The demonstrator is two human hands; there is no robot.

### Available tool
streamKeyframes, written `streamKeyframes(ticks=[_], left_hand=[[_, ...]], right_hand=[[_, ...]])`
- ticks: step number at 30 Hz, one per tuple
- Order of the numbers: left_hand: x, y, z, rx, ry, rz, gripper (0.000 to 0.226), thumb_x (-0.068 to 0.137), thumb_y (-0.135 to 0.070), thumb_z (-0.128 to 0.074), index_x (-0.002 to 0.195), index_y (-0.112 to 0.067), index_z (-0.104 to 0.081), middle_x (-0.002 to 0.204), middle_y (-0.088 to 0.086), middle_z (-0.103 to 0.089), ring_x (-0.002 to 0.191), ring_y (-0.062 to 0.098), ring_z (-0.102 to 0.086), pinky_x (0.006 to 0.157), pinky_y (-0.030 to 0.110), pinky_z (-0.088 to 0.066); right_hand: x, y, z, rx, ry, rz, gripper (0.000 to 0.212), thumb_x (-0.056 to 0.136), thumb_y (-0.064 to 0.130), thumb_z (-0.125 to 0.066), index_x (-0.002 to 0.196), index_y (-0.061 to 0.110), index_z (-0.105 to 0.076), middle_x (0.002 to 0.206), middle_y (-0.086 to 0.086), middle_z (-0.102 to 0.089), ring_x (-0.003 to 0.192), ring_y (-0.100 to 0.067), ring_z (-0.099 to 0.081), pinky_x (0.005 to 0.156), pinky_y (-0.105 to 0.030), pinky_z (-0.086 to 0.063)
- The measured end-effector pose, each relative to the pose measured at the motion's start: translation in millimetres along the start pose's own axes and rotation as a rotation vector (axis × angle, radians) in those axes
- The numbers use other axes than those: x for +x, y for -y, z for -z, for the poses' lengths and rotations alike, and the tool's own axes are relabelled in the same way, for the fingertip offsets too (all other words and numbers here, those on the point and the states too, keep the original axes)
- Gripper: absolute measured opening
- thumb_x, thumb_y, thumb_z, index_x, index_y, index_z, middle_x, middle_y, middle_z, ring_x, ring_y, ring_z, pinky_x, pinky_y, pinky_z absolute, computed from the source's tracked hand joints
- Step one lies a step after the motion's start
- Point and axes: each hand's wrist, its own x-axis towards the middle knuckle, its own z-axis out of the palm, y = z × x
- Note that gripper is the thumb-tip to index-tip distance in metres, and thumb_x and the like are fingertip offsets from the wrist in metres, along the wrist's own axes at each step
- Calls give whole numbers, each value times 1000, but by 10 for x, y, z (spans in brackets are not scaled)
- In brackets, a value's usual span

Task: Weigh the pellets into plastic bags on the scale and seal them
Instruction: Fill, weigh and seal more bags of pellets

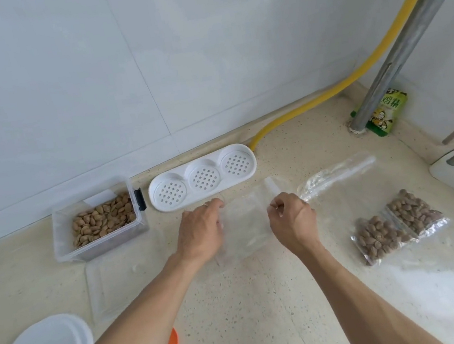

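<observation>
Both hands held an empty clear plastic bag (245, 222) between them over the speckled surface (257, 315): left hand (202, 232) gripping its edge, right hand (291, 218) pinching its top. A clear plastic box of brown pellets (99, 218) sat left of the left hand; two filled clear bags (394, 222) lay right of the right hand.

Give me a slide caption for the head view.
Both hands hold an empty clear bag; pellet tub left, two filled bags right.

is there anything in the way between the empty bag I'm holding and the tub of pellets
Nothing visible does. Both hands, left and right, hold the empty bag at its edges. The tub sits open to its left, with only bare counter between them. The white tray lies behind that path.
</observation>
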Motion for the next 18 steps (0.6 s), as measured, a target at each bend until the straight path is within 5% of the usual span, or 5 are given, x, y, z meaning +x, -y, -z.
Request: streamKeyframes(ticks=[5,9,11,18], left_hand=[[-27,91,327,-380,134,106,29,87,-6,-61,111,-23,-60,86,-11,-64,78,9,-62,73,25,-52],[-196,333,646,-476,153,102,25,84,-7,-68,101,-25,-62,83,-9,-67,75,4,-63,64,16,-46],[-337,534,828,-491,133,97,24,82,-11,-73,99,-25,-63,76,-9,-68,69,1,-62,64,18,-47],[-1035,1689,1359,-475,182,64,26,79,-9,-74,93,-28,-62,67,-7,-64,59,6,-57,68,31,-51]], right_hand=[[-110,265,190,172,-27,16,3,92,16,-55,94,16,-53,75,6,-60,65,-12,-55,56,-22,-41],[-285,570,195,266,-11,-6,9,91,15,-60,99,18,-64,74,8,-66,70,-12,-65,63,-22,-53],[-407,740,137,331,13,-36,5,90,14,-64,94,16,-67,79,2,-70,74,-17,-69,71,-32,-59],[-1167,1548,-422,428,178,-64,5,86,7,-68,87,2,-69,72,-9,-67,57,-12,-58,52,-17,-47]])
